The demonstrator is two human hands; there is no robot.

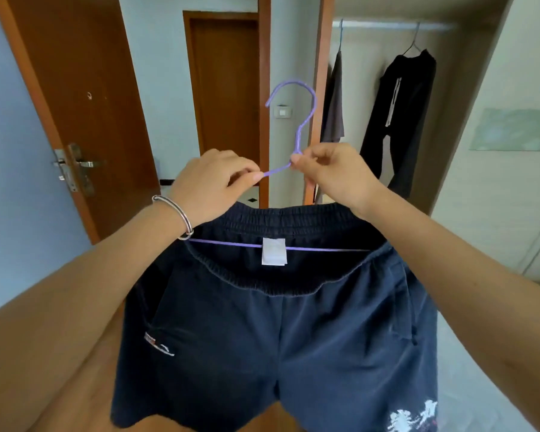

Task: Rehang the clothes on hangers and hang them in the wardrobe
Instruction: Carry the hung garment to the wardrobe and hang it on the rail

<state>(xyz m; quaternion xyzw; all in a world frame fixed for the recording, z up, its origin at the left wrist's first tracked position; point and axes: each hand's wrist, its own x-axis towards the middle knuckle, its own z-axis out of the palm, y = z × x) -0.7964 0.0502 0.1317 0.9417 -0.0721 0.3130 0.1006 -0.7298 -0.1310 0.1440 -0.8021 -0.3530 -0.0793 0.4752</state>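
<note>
Centrally, a pair of navy shorts [262,322] hangs on a purple wire hanger [297,132], held up near the camera in front of the open wardrobe [480,88]. A white care label [273,251] is sewn inside the back of the elastic waistband; any print on it is too faint to read. A small stitched logo [159,344] sits by the pocket on the left side, and its lettering cannot be made out. A white graphic print [413,416] shows low on the right leg, cut off by the frame edge.

The hanger's bottom bar runs across inside the waistband, passing behind the label. The left hand [214,182] pinches the left sloping arm of the hanger between thumb and forefinger, with the other fingers curled. It wears a silver bangle [176,215] at the wrist. The right hand [331,173] pinches the hanger at the base of its neck, just below the hook, fingers curled in. A short run of purple wire shows between the two hands, and the hook stands upright above them.

Far right, inside the wardrobe, a grey garment [332,101] and black drawstring trousers [396,120] hang from a rail [387,24]. At the left stands a brown door [75,88] with a metal handle [78,165], and a wall switch [282,111] lies beyond the hook.
</note>
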